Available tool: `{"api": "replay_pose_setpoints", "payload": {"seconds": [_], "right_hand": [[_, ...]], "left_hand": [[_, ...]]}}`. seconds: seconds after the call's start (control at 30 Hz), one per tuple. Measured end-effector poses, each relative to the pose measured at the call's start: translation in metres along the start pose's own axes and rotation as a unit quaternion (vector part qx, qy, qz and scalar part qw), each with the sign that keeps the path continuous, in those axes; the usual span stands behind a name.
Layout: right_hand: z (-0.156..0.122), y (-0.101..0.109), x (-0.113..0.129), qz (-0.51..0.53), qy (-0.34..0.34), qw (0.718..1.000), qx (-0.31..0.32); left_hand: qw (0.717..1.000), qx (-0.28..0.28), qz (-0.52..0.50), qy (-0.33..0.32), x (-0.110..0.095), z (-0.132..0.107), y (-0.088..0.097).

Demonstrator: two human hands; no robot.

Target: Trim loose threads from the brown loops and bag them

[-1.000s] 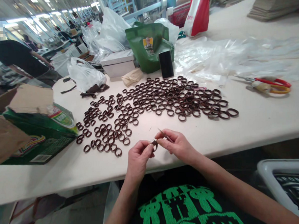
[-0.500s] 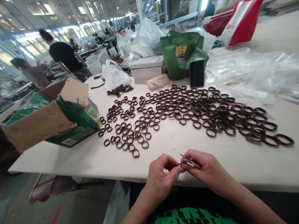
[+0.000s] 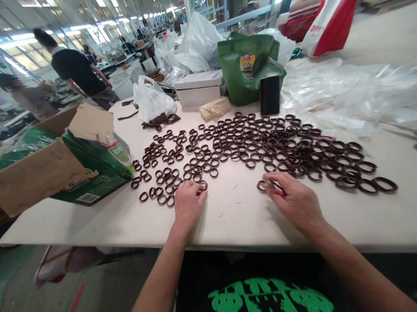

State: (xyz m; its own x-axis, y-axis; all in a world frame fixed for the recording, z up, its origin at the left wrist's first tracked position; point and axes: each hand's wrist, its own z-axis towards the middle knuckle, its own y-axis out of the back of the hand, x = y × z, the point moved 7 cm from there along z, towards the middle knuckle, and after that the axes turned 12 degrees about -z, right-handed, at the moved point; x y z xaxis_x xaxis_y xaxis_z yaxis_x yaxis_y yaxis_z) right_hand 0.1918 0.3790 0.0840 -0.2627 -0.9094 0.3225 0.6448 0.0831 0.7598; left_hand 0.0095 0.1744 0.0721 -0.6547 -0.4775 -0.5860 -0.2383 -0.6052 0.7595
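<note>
Several dark brown rings (image 3: 250, 144) lie spread over the white table (image 3: 233, 215). My left hand (image 3: 188, 202) rests palm down on the table, its fingertips on a ring at the near edge of the left cluster (image 3: 160, 177). My right hand (image 3: 294, 200) lies further right with a thin metal tool (image 3: 274, 185) held under its fingers, and its fingertips touch one ring (image 3: 260, 186) apart from the main heap. Whether that ring is gripped is unclear.
A green cardboard box (image 3: 53, 165) with open flaps lies at the left. Behind the rings stand a black cylinder (image 3: 270, 95), a green bag (image 3: 250, 68), a white box (image 3: 199, 88), clear plastic bags (image 3: 349, 95) and a red bag (image 3: 330, 21). Other people stand at far left.
Both hands left the table's near edge, parted and reached forward onto the table. The left went to the left ring cluster, the right to a ring by the main heap.
</note>
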Motion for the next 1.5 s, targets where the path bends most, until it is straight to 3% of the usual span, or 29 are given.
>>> {"api": "replay_pose_setpoints", "payload": {"seconds": [0.1,0.2,0.27,0.33,0.4,0.5,0.67,0.87,0.97,1.13,1.23,1.4,1.5], "right_hand": [[-0.003,0.003,0.006,0.077,-0.012,0.997,0.003],[-0.006,-0.002,0.007,0.161,-0.062,0.985,0.030],[-0.007,-0.011,0.008,0.227,-0.116,0.964,0.069],[-0.009,-0.023,0.013,0.300,-0.168,0.931,0.122],[-0.009,-0.033,0.024,0.371,-0.204,0.891,0.165],[-0.006,-0.040,0.043,0.457,-0.225,0.839,0.191],[0.003,-0.043,0.061,0.534,-0.236,0.786,0.201],[0.002,-0.046,0.060,0.545,-0.247,0.775,0.206],[0.001,-0.047,0.054,0.526,-0.261,0.789,0.181],[0.002,-0.045,0.051,0.506,-0.268,0.806,0.148],[0.001,-0.043,0.054,0.489,-0.261,0.819,0.148],[-0.004,-0.038,0.057,0.427,-0.242,0.859,0.144],[-0.006,-0.038,0.053,0.401,-0.235,0.873,0.150]], "left_hand": [[0.999,0.002,-0.036,0.012,0.002,0.008,-0.003],[0.977,-0.012,-0.199,0.074,0.007,0.010,-0.004],[0.919,-0.004,-0.361,0.158,0.011,0.005,-0.010],[0.834,0.008,-0.497,0.238,0.007,-0.004,-0.019],[0.758,0.024,-0.586,0.287,-0.004,-0.013,-0.027],[0.672,0.058,-0.659,0.332,-0.024,-0.025,-0.037],[0.595,0.104,-0.714,0.354,-0.044,-0.038,-0.047],[0.544,0.109,-0.742,0.376,-0.046,-0.051,-0.059],[0.550,0.089,-0.737,0.383,-0.044,-0.052,-0.062],[0.647,0.023,-0.683,0.338,-0.045,-0.046,-0.056],[0.674,0.000,-0.662,0.327,-0.045,-0.045,-0.055],[0.723,-0.008,-0.626,0.293,-0.041,-0.046,-0.053],[0.731,0.011,-0.617,0.293,-0.041,-0.048,-0.056]]}}
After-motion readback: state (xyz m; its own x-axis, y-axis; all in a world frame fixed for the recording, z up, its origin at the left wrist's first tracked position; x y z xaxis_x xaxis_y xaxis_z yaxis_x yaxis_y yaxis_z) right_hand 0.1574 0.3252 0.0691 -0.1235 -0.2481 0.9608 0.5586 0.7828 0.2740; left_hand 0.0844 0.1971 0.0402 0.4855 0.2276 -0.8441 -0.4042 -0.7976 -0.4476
